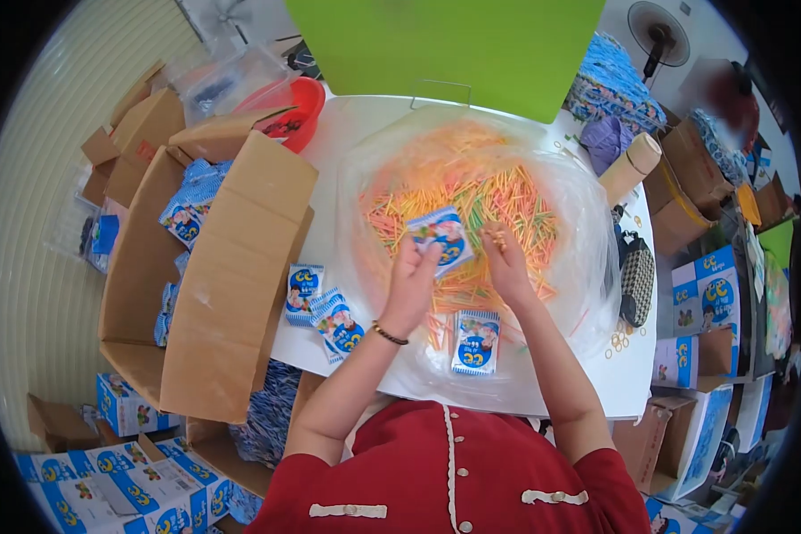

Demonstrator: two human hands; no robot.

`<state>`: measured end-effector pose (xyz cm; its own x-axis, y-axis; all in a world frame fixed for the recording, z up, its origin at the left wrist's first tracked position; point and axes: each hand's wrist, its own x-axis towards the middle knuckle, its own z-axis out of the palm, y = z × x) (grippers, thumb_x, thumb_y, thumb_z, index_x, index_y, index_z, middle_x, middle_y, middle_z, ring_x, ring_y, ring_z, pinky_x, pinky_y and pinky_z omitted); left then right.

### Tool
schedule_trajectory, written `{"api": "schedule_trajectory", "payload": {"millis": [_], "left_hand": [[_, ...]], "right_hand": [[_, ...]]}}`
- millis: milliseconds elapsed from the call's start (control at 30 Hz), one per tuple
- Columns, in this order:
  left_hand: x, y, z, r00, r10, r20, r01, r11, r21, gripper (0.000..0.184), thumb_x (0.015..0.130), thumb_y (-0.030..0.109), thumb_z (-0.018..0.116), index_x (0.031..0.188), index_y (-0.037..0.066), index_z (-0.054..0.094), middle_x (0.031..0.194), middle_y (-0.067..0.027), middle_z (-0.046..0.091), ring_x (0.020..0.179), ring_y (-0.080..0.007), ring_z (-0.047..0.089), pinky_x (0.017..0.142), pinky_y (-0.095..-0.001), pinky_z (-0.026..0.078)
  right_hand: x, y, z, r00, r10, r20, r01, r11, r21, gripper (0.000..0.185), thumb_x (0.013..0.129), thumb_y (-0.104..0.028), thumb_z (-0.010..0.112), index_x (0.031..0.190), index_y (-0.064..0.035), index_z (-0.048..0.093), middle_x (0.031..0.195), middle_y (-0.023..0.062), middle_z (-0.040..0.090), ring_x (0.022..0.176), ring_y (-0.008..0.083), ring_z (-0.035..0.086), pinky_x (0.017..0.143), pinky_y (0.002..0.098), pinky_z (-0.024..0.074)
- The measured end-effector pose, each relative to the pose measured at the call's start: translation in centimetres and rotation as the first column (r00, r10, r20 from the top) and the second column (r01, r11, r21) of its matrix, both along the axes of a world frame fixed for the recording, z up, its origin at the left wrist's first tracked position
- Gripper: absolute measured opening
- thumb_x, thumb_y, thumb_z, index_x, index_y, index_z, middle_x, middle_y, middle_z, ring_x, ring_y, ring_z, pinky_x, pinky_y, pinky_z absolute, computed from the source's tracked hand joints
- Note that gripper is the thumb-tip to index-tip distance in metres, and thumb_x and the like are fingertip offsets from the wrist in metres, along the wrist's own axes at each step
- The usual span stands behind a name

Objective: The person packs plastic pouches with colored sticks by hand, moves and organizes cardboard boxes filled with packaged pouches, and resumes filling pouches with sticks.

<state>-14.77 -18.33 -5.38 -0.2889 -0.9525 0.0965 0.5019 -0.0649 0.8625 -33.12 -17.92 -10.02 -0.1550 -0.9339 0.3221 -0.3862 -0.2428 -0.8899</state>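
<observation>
Over a big clear plastic bag [596, 258] spread on the white table, my left hand [412, 280] is closed on a blue and white packet [442, 238]. Many thin sticks [529, 209] in orange, yellow, pink and green fill the bag. Just right of the packet, my right hand [508, 267] pinches a small bunch of sticks [496, 237]. Another packet [476, 343] lies on the plastic near the table's front. Left of my left wrist are more packets [336, 322], lying close together.
An open cardboard box [240, 285] with blue packets stands at the left, a red basin [304, 114] behind it. A green board [445, 49] rises at the back. A beige bottle [630, 169], checked pouch [636, 280] and rubber bands [621, 340] are on the right. A person [730, 98] is at the far right.
</observation>
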Motion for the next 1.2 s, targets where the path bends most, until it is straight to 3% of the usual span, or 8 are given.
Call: {"api": "schedule_trajectory", "payload": {"millis": [167, 267, 367, 467, 567, 667, 867, 1200], "left_hand": [[2.8, 0.6, -2.2, 1.0, -0.007, 0.019, 0.005, 0.992, 0.129, 0.026, 0.1, 0.008, 0.049, 0.125, 0.001, 0.048, 0.118, -0.006, 0.061, 0.105, -0.0125, 0.06, 0.092, -0.0286, 0.049], [3.1, 1.6, -2.9, 0.999, -0.032, 0.022, 0.025, 0.967, 0.252, 0.025, 0.099, 0.008, 0.049, 0.123, 0.0, 0.052, 0.115, -0.006, 0.063, 0.104, -0.0142, 0.062, 0.093, -0.0309, 0.049], [2.5, 2.0, -2.3, 0.995, -0.056, -0.079, 0.077, 0.949, 0.305, 0.024, 0.098, 0.008, 0.051, 0.12, 0.0, 0.055, 0.114, -0.0072, 0.064, 0.105, -0.0159, 0.063, 0.094, -0.033, 0.049], [2.2, 2.5, -1.1, 0.981, -0.082, -0.175, 0.139, 0.927, 0.349, 0.022, 0.098, 0.008, 0.053, 0.117, 0.0, 0.057, 0.112, -0.0079, 0.066, 0.103, -0.0159, 0.064, 0.092, -0.0327, 0.05], [2.0, 2.8, -0.5, 0.98, -0.107, -0.167, 0.164, 0.912, 0.377, 0.019, 0.097, 0.009, 0.054, 0.113, 0.001, 0.061, 0.107, -0.0073, 0.068, 0.098, -0.0144, 0.065, 0.089, -0.0301, 0.052], [2.4, 2.8, -1.4, 0.981, -0.169, -0.1, 0.194, 0.903, 0.384, 0.02, 0.096, 0.01, 0.056, 0.113, 0.0, 0.061, 0.108, -0.0073, 0.068, 0.098, -0.015, 0.066, 0.089, -0.0315, 0.052], [2.6, 3.3, -1.9, 0.984, -0.128, -0.124, 0.17, 0.886, 0.431, 0.022, 0.096, 0.011, 0.057, 0.115, -0.001, 0.061, 0.11, -0.0074, 0.068, 0.1, -0.0146, 0.065, 0.09, -0.0316, 0.052], [3.2, 4.3, -2.8, 0.991, -0.123, -0.05, 0.132, 0.895, 0.426, 0.023, 0.098, 0.015, 0.057, 0.112, -0.001, 0.064, 0.107, -0.006, 0.068, 0.097, -0.0121, 0.065, 0.085, -0.0274, 0.052]], "right_hand": [[0.4, 3.3, 0.1, 0.97, -0.01, 0.241, -0.028, 0.988, 0.154, 0.015, 0.1, -0.009, 0.047, 0.112, -0.0048, 0.055, 0.099, 0.0038, 0.056, 0.095, 0.0117, 0.054, 0.089, 0.0288, 0.0425], [-0.6, 3.1, 0.1, 0.999, 0.044, 0.016, -0.046, 0.971, 0.236, 0.015, 0.102, -0.015, 0.045, 0.109, -0.0054, 0.054, 0.094, 0.0025, 0.056, 0.088, 0.0114, 0.054, 0.086, 0.0293, 0.0437], [-2.5, 1.0, 1.2, 0.948, -0.123, 0.295, 0.013, 0.937, 0.35, 0.018, 0.103, -0.02, 0.042, 0.107, -0.0067, 0.053, 0.087, 0.0012, 0.054, 0.08, 0.0129, 0.053, 0.084, 0.0327, 0.0466], [-4.2, 0.1, 1.2, 0.279, -0.311, 0.909, -0.149, 0.921, 0.361, 0.018, 0.103, -0.023, 0.042, 0.106, -0.0078, 0.052, 0.084, 0.001, 0.052, 0.077, 0.0142, 0.052, 0.082, 0.0363, 0.0492], [-4.6, 1.7, 2.9, 0.26, -0.432, 0.864, -0.252, 0.833, 0.493, 0.015, 0.103, -0.022, 0.044, 0.106, -0.0084, 0.05, 0.085, 0.001, 0.051, 0.078, 0.0141, 0.052, 0.084, 0.0395, 0.05], [-5.0, 2.7, 1.1, 0.269, -0.393, 0.879, -0.247, 0.854, 0.457, 0.013, 0.102, -0.017, 0.045, 0.109, -0.0082, 0.05, 0.089, 0.0014, 0.052, 0.082, 0.0151, 0.053, 0.088, 0.0375, 0.0481], [-2.3, 5.2, 0.2, 0.865, -0.178, 0.469, 0.082, 0.972, 0.218, 0.016, 0.099, -0.009, 0.046, 0.115, -0.0041, 0.049, 0.103, 0.0051, 0.057, 0.095, 0.0159, 0.056, 0.092, 0.0288, 0.0432], [-2.0, 7.6, -0.4, 0.993, -0.048, 0.111, 0.019, 0.968, 0.249, 0.012, 0.098, -0.008, 0.047, 0.106, -0.0026, 0.055, 0.097, 0.0046, 0.062, 0.091, 0.0119, 0.057, 0.08, 0.0273, 0.0451]]}}
